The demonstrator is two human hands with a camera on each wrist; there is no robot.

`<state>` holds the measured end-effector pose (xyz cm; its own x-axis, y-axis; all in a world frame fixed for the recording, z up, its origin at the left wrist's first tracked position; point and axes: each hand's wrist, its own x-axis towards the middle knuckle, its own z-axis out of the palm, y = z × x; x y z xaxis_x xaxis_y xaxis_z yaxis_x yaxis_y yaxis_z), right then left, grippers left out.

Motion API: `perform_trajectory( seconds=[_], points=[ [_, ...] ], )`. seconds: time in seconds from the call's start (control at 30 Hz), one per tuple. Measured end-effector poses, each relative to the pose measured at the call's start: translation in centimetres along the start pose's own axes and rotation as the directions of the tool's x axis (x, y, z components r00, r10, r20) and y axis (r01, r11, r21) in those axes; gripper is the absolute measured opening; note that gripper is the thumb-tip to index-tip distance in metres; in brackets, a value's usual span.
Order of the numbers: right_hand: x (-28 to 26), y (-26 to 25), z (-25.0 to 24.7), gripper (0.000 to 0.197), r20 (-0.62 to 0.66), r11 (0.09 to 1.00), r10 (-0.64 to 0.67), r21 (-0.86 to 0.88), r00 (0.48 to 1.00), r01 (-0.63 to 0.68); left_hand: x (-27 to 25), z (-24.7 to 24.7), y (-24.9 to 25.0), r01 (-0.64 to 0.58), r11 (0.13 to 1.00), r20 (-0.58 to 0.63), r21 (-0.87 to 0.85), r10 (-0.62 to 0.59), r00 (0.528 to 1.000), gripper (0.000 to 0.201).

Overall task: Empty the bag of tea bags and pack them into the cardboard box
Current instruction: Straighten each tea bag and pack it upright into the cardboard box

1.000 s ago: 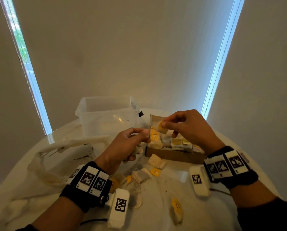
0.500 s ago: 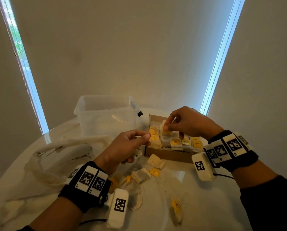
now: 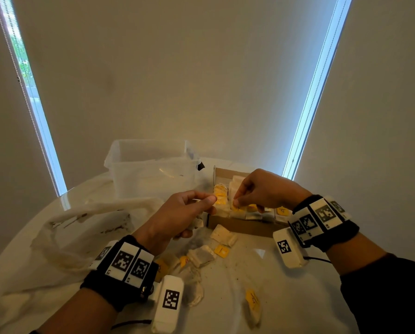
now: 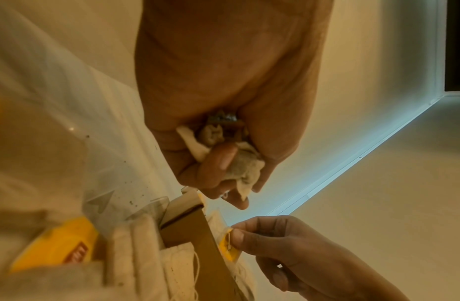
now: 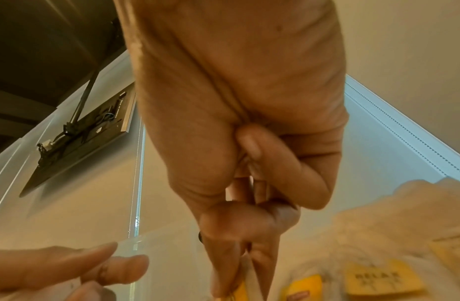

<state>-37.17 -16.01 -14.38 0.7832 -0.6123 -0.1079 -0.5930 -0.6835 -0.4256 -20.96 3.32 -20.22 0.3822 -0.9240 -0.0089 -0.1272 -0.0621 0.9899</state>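
The open cardboard box sits on the table, with rows of tea bags with yellow tags standing in it. My right hand reaches down into the box's left part and pinches a tea bag by its yellow tag between thumb and forefinger. My left hand hovers just left of the box, fingers curled round a small clump of tea bags. Several loose tea bags lie on the table in front of the box. The emptied whitish bag lies crumpled at the left.
A clear plastic tub stands behind the left hand, beside the box's far left corner. One stray tea bag lies near the front of the round white table. Tea dust speckles the tabletop. Walls and blinds close in behind.
My right hand has come down from above the box and lowered its tea bag into the box's left part. The left hand has barely moved.
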Motion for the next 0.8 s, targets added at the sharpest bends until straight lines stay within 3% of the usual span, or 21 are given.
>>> perform_trajectory(
  seconds=[0.1,0.27,0.47,0.6,0.67,0.8],
  points=[
    [0.1,0.1,0.1,0.008,-0.059,1.0,0.013,-0.003,0.998,-0.013,-0.1,0.0,0.0,0.004,1.0,-0.001,0.003,-0.004,1.0,0.025],
    [0.3,0.3,0.2,0.026,-0.145,0.999,0.041,-0.022,0.989,-0.045,0.0,0.1,0.0,0.009,1.0,-0.003,-0.013,-0.009,1.0,0.025],
    [-1.1,-0.6,-0.4,0.021,-0.34,0.997,-0.062,0.023,0.938,0.074,-0.2,0.2,0.5,0.021,0.998,-0.031,-0.065,-0.023,0.999,0.039],
    [-3.0,-3.8,1.3,0.013,-0.285,0.93,-0.156,0.28,0.946,0.238,-0.3,0.5,1.1,0.076,0.974,-0.053,-0.213,-0.089,0.995,0.065],
    [-4.1,-5.1,2.6,0.017,-0.24,0.888,-0.209,0.359,0.948,0.287,-0.4,0.6,1.1,0.087,0.975,-0.069,-0.204,-0.103,0.992,0.07],
    [-4.6,-5.9,4.7,0.025,-0.242,0.787,-0.18,0.546,0.953,0.288,-0.4,0.6,1.2,0.103,0.967,-0.082,-0.235,-0.125,0.989,0.074]
  ],
)
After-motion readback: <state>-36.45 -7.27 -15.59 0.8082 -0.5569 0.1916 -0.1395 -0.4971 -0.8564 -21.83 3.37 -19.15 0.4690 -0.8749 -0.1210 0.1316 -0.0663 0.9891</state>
